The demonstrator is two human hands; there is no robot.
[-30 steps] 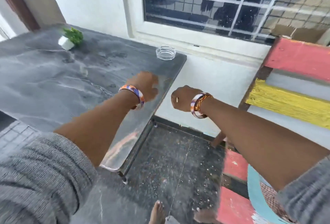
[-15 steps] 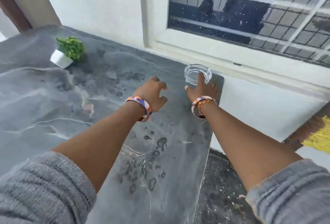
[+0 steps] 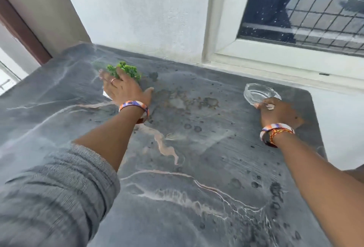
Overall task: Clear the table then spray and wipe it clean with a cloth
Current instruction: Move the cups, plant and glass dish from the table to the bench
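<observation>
A dark grey marble table [image 3: 187, 168] with dried stains fills the view. At its far left stands a small green plant [image 3: 126, 69] in a white pot, mostly hidden by my left hand [image 3: 124, 87], which lies over it with fingers spread against the leaves. A clear glass ashtray [image 3: 260, 92] sits at the far right corner. My right hand [image 3: 277, 111] holds its near rim with the fingertips.
A white wall and a window with a grille [image 3: 305, 10] run right behind the table. A brown door frame [image 3: 21, 30] stands at the far left. The table's right edge drops off beside my right wrist.
My left hand has reached left across the table onto the plant. My right hand stays at the ashtray, now with fingers on its near rim. The view has shifted left.
</observation>
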